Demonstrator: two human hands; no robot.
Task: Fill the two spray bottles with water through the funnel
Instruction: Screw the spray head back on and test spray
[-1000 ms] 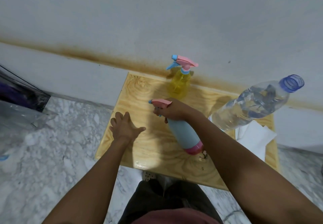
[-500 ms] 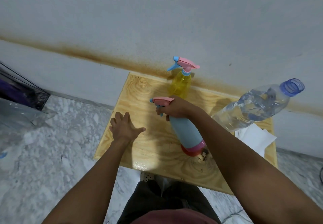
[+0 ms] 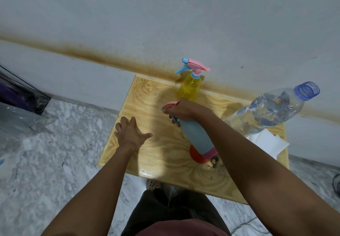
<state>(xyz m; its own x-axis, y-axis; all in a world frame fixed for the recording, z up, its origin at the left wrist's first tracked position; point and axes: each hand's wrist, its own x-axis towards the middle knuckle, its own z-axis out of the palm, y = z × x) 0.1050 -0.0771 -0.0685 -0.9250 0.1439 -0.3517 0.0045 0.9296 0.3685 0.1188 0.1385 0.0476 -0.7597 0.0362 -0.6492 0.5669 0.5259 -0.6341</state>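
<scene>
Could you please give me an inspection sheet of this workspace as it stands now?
Surface: wooden table, glossy, against the wall.
Job's things: yellow spray bottle upright at the far edge; blue spray bottle tilted; clear water bottle uncapped at right; no funnel plainly seen.
Clutter: white paper by the water bottle; pale crumbs near the blue bottle's base.
Hands: right hand grips the blue bottle's spray head; left hand open over the table, holding nothing.
Cables: dark cable on the floor at far right.
Surroundings: white wall with a brown stain band; marble floor; clear plastic bag at left.
</scene>
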